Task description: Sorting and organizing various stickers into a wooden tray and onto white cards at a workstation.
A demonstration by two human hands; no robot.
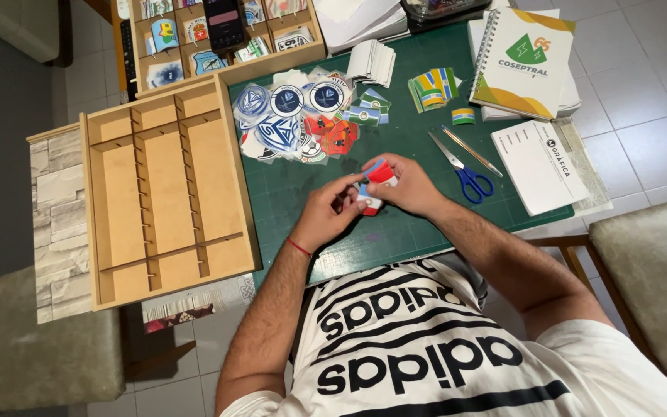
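- Left hand (332, 210) curled, fingers pinching lower edge of small red/white/blue sticker piece (374, 187), over green cutting mat (395, 232).
- Right hand (404, 185) closed on same piece from top, thumb + fingers gripping red part.
- Piece held just above mat, mid desk, between both hands.
- Pile of round + shield-shaped stickers (295, 120) on mat, just beyond hands.
- Blue-handled scissors (463, 171) right of hands, near; thin pencil-like tool (471, 150) beside.
- Empty wooden divider tray (165, 197) left of mat.
- Spiral notebook (525, 58) far right, white printed sheet (538, 166) below it.
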